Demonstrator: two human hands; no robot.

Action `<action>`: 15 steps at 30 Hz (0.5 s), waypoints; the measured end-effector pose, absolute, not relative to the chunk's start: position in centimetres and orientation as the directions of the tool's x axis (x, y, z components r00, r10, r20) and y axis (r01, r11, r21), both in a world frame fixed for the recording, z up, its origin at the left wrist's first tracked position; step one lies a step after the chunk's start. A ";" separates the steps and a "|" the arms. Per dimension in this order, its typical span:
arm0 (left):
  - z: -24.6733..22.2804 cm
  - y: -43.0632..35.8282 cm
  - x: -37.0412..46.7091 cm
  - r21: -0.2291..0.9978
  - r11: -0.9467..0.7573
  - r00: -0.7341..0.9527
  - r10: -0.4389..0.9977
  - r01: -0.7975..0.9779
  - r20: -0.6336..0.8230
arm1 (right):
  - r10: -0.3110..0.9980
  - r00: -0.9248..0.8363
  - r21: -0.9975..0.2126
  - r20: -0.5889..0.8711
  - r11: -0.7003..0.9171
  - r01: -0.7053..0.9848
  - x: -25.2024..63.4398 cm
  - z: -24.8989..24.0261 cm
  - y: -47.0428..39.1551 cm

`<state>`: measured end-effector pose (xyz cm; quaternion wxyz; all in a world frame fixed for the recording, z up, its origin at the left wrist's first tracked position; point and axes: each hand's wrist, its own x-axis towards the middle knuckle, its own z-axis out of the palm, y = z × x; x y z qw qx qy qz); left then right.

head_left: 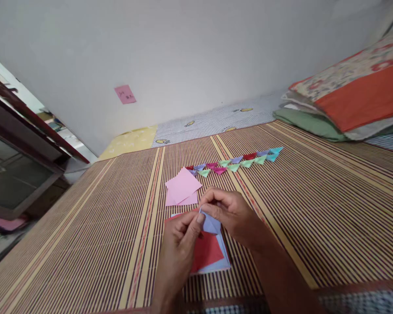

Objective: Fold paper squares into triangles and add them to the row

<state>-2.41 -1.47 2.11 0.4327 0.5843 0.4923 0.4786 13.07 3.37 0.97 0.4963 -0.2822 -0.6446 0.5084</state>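
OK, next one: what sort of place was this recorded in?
Probably a bedroom, with the work done on a bed: a striped mat lies over a checked cloth like a bedsheet, and what looks like folded bedding is stacked at the right of the view.

The folded piece point(211, 223) is matt paper; the mat point(98, 244) looks ribbed.

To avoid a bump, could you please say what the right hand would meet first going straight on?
Past the held blue paper, the right hand would probably meet the left hand; depth is unclear.
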 end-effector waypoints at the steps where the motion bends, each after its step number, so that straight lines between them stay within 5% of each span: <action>1: 2.0 -1.5 -2.4 0.976 -0.140 0.039 0.990 0.167 0.135 | 0.868 -0.350 -0.935 0.353 0.325 -0.139 13.1 0.9 3.4; 15: 1.3 -1.3 -1.8 0.950 -0.152 -0.131 0.972 0.272 0.193 | 0.855 -0.346 -0.888 0.387 0.446 0.109 14.0 1.8 3.3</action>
